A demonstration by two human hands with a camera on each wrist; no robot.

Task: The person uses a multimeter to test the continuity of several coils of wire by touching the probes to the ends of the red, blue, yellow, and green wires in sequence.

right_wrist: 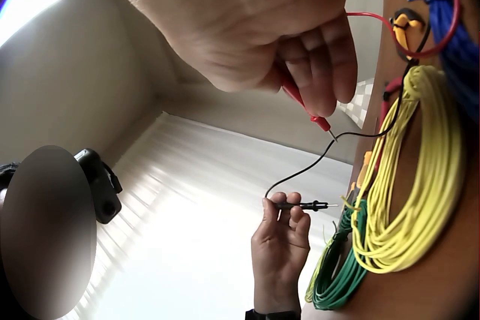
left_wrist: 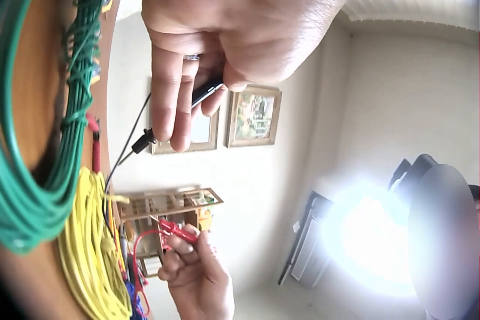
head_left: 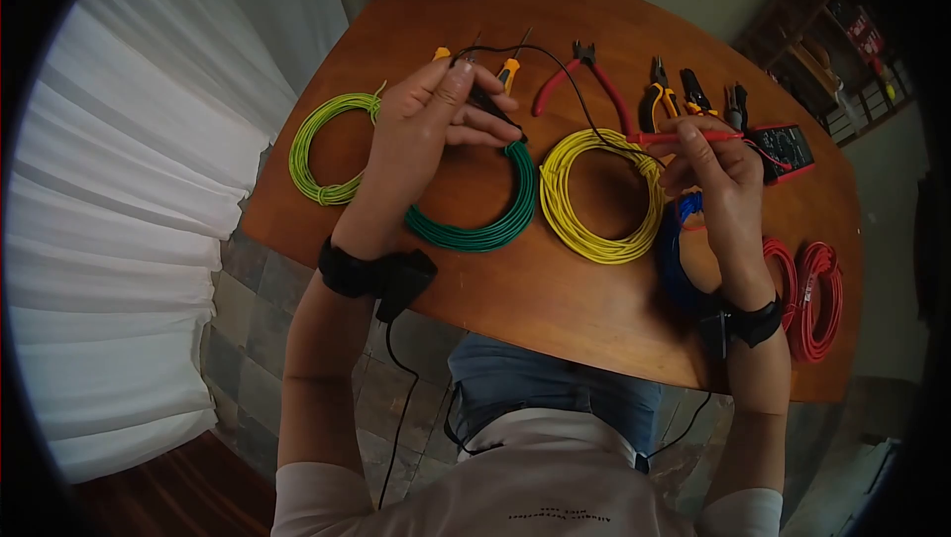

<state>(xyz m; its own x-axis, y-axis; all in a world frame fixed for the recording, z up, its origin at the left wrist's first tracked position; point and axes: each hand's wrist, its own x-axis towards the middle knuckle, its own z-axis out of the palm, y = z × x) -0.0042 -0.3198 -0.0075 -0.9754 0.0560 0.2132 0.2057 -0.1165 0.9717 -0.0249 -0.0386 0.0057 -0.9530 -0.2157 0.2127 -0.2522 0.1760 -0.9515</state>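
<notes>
Above the table, my left hand (head_left: 421, 121) pinches a black multimeter probe (right_wrist: 304, 205) between thumb and fingers, its metal tip pointing toward the other hand. My right hand (head_left: 725, 165) grips a red multimeter probe (head_left: 659, 138), whose tip points left, toward the left hand. The two probe tips are apart. A black lead (right_wrist: 304, 172) arcs from the black probe across to the right side. The multimeter (head_left: 783, 149), black with a red edge, lies at the right behind the right hand. Below the left hand is a green wire coil (head_left: 475, 237); a yellow coil (head_left: 555, 195) lies between the hands.
A yellow-green coil (head_left: 303, 156) lies at the left. Blue wire (head_left: 677, 274) sits under the right wrist, with red coils (head_left: 818, 304) beyond. Along the back are screwdrivers (head_left: 508, 73), red-handled cutters (head_left: 620, 103) and yellow-black pliers (head_left: 650, 106). A white curtain (head_left: 129, 190) hangs left.
</notes>
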